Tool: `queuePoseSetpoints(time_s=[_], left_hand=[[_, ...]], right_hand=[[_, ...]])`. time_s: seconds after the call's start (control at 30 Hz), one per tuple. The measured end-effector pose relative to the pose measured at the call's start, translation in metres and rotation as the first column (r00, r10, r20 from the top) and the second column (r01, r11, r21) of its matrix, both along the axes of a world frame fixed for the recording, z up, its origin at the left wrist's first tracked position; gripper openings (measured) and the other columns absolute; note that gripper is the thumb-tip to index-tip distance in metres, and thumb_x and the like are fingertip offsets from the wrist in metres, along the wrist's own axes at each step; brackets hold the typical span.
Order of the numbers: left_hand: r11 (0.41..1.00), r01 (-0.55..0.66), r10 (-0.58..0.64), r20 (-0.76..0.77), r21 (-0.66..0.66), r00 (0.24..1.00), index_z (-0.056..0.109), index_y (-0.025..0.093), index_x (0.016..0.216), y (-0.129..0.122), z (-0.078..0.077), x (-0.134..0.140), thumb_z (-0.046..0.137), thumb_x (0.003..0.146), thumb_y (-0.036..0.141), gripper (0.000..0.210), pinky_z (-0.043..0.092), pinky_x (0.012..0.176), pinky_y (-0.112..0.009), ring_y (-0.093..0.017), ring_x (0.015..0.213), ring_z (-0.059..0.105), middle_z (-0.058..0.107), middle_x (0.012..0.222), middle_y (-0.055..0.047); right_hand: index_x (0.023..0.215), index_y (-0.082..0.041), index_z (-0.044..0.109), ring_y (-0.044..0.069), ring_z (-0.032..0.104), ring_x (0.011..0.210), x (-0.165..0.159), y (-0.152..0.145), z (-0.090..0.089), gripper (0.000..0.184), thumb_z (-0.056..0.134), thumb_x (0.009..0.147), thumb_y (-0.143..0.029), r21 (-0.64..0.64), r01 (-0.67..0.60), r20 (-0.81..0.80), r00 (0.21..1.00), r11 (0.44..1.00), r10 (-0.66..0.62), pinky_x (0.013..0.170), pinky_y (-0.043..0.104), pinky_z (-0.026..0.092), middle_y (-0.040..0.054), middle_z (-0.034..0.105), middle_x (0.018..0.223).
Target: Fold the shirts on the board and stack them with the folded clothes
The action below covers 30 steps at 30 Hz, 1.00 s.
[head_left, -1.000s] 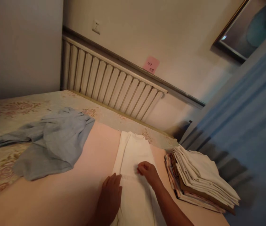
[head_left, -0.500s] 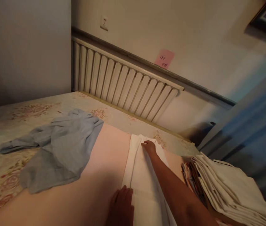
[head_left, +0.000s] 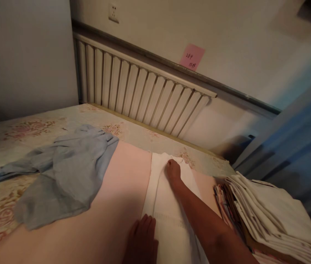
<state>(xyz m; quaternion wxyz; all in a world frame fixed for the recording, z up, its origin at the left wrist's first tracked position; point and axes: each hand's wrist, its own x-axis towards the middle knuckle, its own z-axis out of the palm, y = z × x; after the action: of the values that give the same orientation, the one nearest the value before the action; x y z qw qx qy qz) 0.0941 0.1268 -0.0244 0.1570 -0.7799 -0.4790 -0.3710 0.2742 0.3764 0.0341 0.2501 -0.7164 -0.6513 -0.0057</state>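
A long, folded white garment (head_left: pixel 166 198) lies lengthwise on a pink surface (head_left: pixel 119 179); its exact kind is not clear. My right hand (head_left: pixel 174 170) is at the garment's far end, fingers curled closed on the fabric. Nearer to me, my left hand (head_left: pixel 143 240) rests flat, fingers stretched out, along the garment's left edge. Part of the garment's right side is hidden behind my right forearm. Left of it, a crumpled blue-grey garment (head_left: pixel 67 176) is spread partly over the pink surface.
A tall stack of folded white cloths (head_left: pixel 276 212) stands at the right, with darker folded fabrics (head_left: pixel 224 201) beside it. Beneath everything is a floral cover (head_left: pixel 31 128). A radiator (head_left: pixel 141 88) lines the wall behind; a blue curtain (head_left: pixel 295 150) hangs at the right.
My right hand has curled tighter at the garment's far end, its fingers more folded in. My left hand stays at the near left edge. The camera view has shifted slightly.
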Motion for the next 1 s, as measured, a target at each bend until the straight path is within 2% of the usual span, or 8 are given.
queuePoseSetpoints(time_s=[0.13, 0.23, 0.37, 0.47, 0.6, 0.7, 0.8, 1.0], left_hand=[[1.000, -0.001, 0.002, 0.011, -0.026, 1.000, 0.053, 0.016, 0.121, -0.002, -0.001, 0.001, 0.047, 0.081, 0.021, 0.040, 0.039, 0.095, -0.036, -0.018, 0.110, 0.060, 0.069, 0.115, -0.004], [0.999, 0.000, 0.001, 0.009, -0.053, 1.000, 0.053, 0.018, 0.122, -0.001, -0.004, 0.002, 0.046, 0.082, 0.022, 0.040, 0.038, 0.097, -0.036, -0.019, 0.113, 0.059, 0.068, 0.117, -0.004], [0.998, 0.003, -0.003, -0.007, -0.062, 1.000, 0.053, 0.019, 0.123, 0.000, -0.010, 0.003, 0.047, 0.084, 0.024, 0.040, 0.037, 0.099, -0.037, -0.019, 0.115, 0.057, 0.067, 0.120, -0.004], [0.997, 0.011, -0.011, -0.003, -0.081, 1.000, 0.053, 0.020, 0.123, 0.000, -0.012, 0.003, 0.047, 0.084, 0.024, 0.040, 0.036, 0.100, -0.038, -0.020, 0.117, 0.056, 0.066, 0.122, -0.005], [0.992, 0.014, -0.011, 0.026, -0.124, 1.000, 0.055, 0.020, 0.122, -0.002, -0.008, 0.004, 0.046, 0.085, 0.022, 0.038, 0.038, 0.100, -0.038, -0.020, 0.115, 0.058, 0.065, 0.123, -0.006], [0.989, 0.009, -0.001, 0.053, -0.151, 0.999, 0.057, 0.019, 0.120, -0.005, -0.003, 0.005, 0.047, 0.085, 0.021, 0.036, 0.038, 0.099, -0.039, -0.021, 0.113, 0.058, 0.066, 0.122, -0.006], [0.984, 0.015, -0.005, 0.059, -0.179, 0.998, 0.058, 0.019, 0.119, -0.007, 0.000, 0.005, 0.048, 0.085, 0.021, 0.035, 0.037, 0.100, -0.040, -0.022, 0.115, 0.057, 0.065, 0.123, -0.006], [0.980, 0.045, -0.036, 0.049, -0.192, 0.998, 0.057, 0.017, 0.121, -0.008, -0.001, 0.003, 0.046, 0.088, 0.022, 0.035, 0.035, 0.104, -0.044, -0.023, 0.119, 0.055, 0.064, 0.124, -0.009]], right_hand=[[0.128, -0.010, 0.054, 0.023, 0.050, 0.124, -0.008, -0.030, -0.009, 0.042, 0.035, 0.093, -0.024, 0.061, -0.174, 0.063, 0.983, 0.983, 0.170, 0.107, 0.039, 0.035, 0.0152, 0.057, 0.132], [0.131, -0.009, 0.052, 0.026, 0.042, 0.133, -0.018, -0.045, -0.027, 0.046, 0.044, 0.092, -0.033, 0.022, -0.270, 0.097, 0.959, 0.963, 0.267, 0.111, 0.043, 0.030, 0.0172, 0.050, 0.139], [0.135, -0.008, 0.048, 0.030, 0.028, 0.141, -0.026, -0.048, -0.042, 0.052, 0.047, 0.093, -0.038, -0.042, -0.298, 0.151, 0.942, 0.954, 0.301, 0.114, 0.050, 0.023, 0.0194, 0.039, 0.146], [0.137, -0.010, 0.045, 0.030, 0.025, 0.142, -0.026, -0.044, -0.039, 0.052, 0.047, 0.094, -0.040, -0.089, -0.313, 0.151, 0.934, 0.946, 0.323, 0.114, 0.052, 0.022, 0.0185, 0.035, 0.149], [0.136, -0.010, 0.047, 0.030, 0.035, 0.137, -0.017, -0.055, -0.025, 0.051, 0.045, 0.095, -0.040, -0.145, -0.338, 0.127, 0.926, 0.930, 0.356, 0.112, 0.050, 0.030, 0.0190, 0.041, 0.145], [0.140, -0.012, 0.043, 0.027, 0.032, 0.139, -0.003, -0.092, -0.015, 0.052, 0.042, 0.096, -0.039, -0.106, -0.381, 0.137, 0.909, 0.918, 0.393, 0.113, 0.048, 0.029, 0.0161, 0.039, 0.147], [0.143, -0.015, 0.038, 0.026, 0.026, 0.142, 0.018, -0.150, -0.012, 0.053, 0.042, 0.096, -0.038, -0.010, -0.442, 0.154, 0.886, 0.897, 0.438, 0.115, 0.050, 0.027, 0.0140, 0.036, 0.150], [0.147, -0.020, 0.031, 0.026, 0.025, 0.142, 0.052, -0.253, -0.028, 0.058, 0.049, 0.092, -0.030, -0.020, -0.446, 0.207, 0.874, 0.895, 0.440, 0.114, 0.054, 0.030, 0.0111, 0.032, 0.152]])
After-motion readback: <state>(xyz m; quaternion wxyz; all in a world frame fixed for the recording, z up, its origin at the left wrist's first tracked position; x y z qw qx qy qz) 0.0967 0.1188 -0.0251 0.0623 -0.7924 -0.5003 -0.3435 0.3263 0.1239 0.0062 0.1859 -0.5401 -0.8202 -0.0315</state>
